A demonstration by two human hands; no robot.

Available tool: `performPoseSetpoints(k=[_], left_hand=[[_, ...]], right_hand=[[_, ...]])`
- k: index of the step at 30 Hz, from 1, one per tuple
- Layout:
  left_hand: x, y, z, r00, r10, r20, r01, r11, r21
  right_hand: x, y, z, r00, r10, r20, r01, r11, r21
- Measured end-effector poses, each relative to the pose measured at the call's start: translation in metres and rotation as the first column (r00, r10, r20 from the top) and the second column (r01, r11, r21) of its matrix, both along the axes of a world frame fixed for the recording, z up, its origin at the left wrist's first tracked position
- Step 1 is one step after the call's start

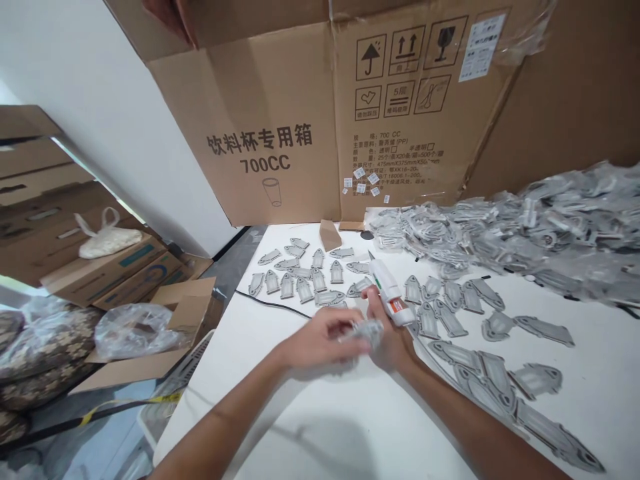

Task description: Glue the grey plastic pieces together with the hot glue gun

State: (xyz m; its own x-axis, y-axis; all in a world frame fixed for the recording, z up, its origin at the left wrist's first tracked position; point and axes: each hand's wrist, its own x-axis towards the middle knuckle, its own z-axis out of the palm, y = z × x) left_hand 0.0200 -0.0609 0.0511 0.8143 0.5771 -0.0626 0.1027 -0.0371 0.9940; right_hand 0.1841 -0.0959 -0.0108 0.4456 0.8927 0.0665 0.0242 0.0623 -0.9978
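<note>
Left hand (pixel 320 337) grasps a small grey piece (pixel 369 333), motion-blurred, so its exact heading can't be told. Right hand (pixel 387 337) grips a glue gun (pixel 384 280), just behind the piece, above the tabletop (pixel 300 427).

Glue gun: white body, dark thin nozzle, green mark along the side, orange-red label at the rear; label text too small to read. Long axis runs diagonally, nozzle facing away from the person and slightly left, rear end toward the right hand.

Loose grey parts (pixel 337 272) on the tabletop: flat, elongated, pointed at one end, straight at the other, paler panel in the middle. Several in the left group point away from the person; the nearest on the right points toward lower right. Heap of plastic-wrapped parts (pixel 500 230) at far right.

Carton (pixel 285 87) behind reads "饮料杯专用箱 700CC" over a cup outline; also umbrella, up-arrows and wineglass symbols, "5层".
</note>
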Motion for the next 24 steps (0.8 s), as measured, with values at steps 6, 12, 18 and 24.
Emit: performPoseSetpoints(k=[6, 12, 18, 24], left_hand=[[-0.004, 0.035, -0.019, 0.584, 0.791, 0.182, -0.809, 0.585, 0.056], [-0.006, 0.043, -0.041, 0.567, 0.808, 0.159, -0.823, 0.55, 0.141], [-0.001, 0.036, -0.039, 0.62, 0.759, 0.2, -0.785, 0.597, 0.166], [0.0, 0.032, -0.038, 0.64, 0.741, 0.204, -0.768, 0.619, 0.163]], right_hand=[[-0.009, -0.003, 0.005, 0.987, 0.088, 0.136, -0.098, 0.993, 0.071], [-0.01, 0.0, 0.002, 0.933, 0.155, 0.324, -0.21, 0.967, 0.143], [-0.011, 0.0, 0.002, 0.918, 0.178, 0.355, -0.244, 0.958, 0.149], [-0.009, 0.0, -0.003, 0.904, 0.212, 0.371, -0.274, 0.954, 0.124]])
